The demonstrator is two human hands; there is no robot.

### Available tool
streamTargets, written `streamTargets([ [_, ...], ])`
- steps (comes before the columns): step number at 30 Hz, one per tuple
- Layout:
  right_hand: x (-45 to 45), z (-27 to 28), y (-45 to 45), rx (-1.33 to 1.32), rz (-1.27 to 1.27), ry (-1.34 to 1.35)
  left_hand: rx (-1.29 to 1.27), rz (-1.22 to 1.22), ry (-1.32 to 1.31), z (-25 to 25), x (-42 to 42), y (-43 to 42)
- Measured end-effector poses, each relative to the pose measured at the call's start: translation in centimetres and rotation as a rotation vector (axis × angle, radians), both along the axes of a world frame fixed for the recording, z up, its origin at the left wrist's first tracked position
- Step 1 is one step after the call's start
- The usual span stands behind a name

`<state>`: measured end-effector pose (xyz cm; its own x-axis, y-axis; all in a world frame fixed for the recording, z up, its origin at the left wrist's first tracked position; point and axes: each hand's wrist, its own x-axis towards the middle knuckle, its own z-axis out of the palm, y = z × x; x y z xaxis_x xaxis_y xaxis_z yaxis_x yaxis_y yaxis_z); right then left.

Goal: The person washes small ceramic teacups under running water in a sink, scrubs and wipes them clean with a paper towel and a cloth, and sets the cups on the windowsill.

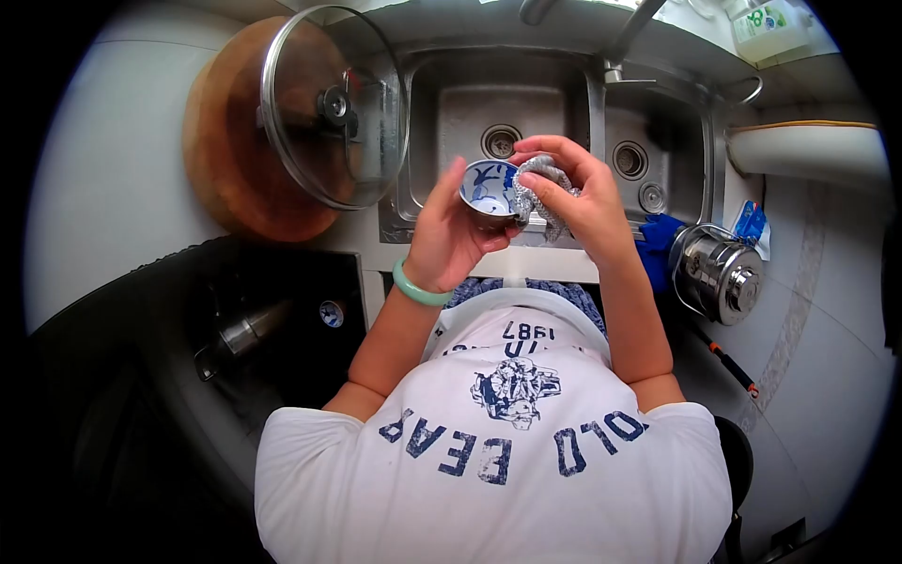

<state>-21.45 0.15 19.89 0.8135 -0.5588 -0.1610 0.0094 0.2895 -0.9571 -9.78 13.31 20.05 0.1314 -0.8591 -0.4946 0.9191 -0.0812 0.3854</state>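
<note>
A small cup point(488, 190), blue and white inside with a dark outside, is held over the front edge of the double sink. My left hand point(447, 226), with a pale green bangle on its wrist, is wrapped round the cup's left side and underside. Bunched in my right hand point(584, 193) is a grey-white cloth point(543, 193), pressed against the cup's right rim. The cup is tilted, so its patterned inside faces me. Part of its right side is hidden behind the cloth.
Left of the sink point(451, 85), a glass lid point(376, 113) stands on a round wooden board point(221, 132). A steel pot point(722, 273) hangs or stands at right beside a blue cloth point(658, 246). Another patterned cup point(332, 313) sits on the dark surface at left. A bottle point(772, 28) is at the back.
</note>
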Motion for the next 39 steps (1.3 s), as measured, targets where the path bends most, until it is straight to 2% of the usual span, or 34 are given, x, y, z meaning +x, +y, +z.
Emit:
streamTargets([
  [2,0.0,0.0,0.0,-0.037,0.071,0.063,0.052,0.069,-0.244,0.1,-0.7,0.0],
  [6,0.0,0.3,-0.4,-0.017,0.202,0.1,0.043,0.089,-0.263,0.0,-1.0,0.0],
  [9,0.5,0.6,-0.5,-0.106,0.258,0.163,0.151,0.14,-0.28,0.2,-1.3,-0.1],
  [12,1.5,0.8,-0.4,-0.061,0.303,0.267,0.17,0.041,-0.203,-0.2,-0.7,-0.1],
  [15,2.6,-0.5,-0.3,-0.176,0.304,0.193,0.159,0.011,-0.128,-0.2,-0.4,-0.4],
  [21,3.7,0.9,-1.0,-0.384,0.277,0.277,0.145,-0.001,-0.053,-0.6,0.2,-0.8],
  [23,4.1,1.1,-1.6,-0.456,0.399,0.399,0.105,-0.054,0.03,-0.8,0.3,-1.0],
  [27,4.5,0.5,-2.0,-0.403,0.387,0.445,0.074,-0.14,0.124,-1.6,1.2,-1.3],
  [30,4.0,-2.2,-1.7,-0.443,0.352,0.375,0.121,-0.222,-0.064,-1.1,2.0,-1.7],
  [31,3.7,-3.2,-1.3,-0.385,0.266,0.278,0.12,-0.221,-0.064,-1.1,1.7,-1.8],
  [33,3.4,-3.7,-1.0,-0.327,0.178,0.181,0.283,0.071,-0.533,-1.1,0.7,-1.9],
  [35,3.2,-3.4,-0.9,-0.305,0.165,0.248,0.23,0.052,-0.612,-0.9,0.5,-1.2],
  [37,3.3,-3.1,-0.6,-0.302,0.147,0.198,0.134,0.166,-1.261,-0.8,-1.1,-1.5],
  [38,3.2,-2.6,-0.5,-0.28,0.127,0.211,0.122,0.26,-1.392,-0.7,-1.5,-1.9],
  [39,3.2,-2.2,-0.5,-0.257,0.107,0.224,0.121,0.257,-1.393,-0.7,-1.6,-2.0],
])
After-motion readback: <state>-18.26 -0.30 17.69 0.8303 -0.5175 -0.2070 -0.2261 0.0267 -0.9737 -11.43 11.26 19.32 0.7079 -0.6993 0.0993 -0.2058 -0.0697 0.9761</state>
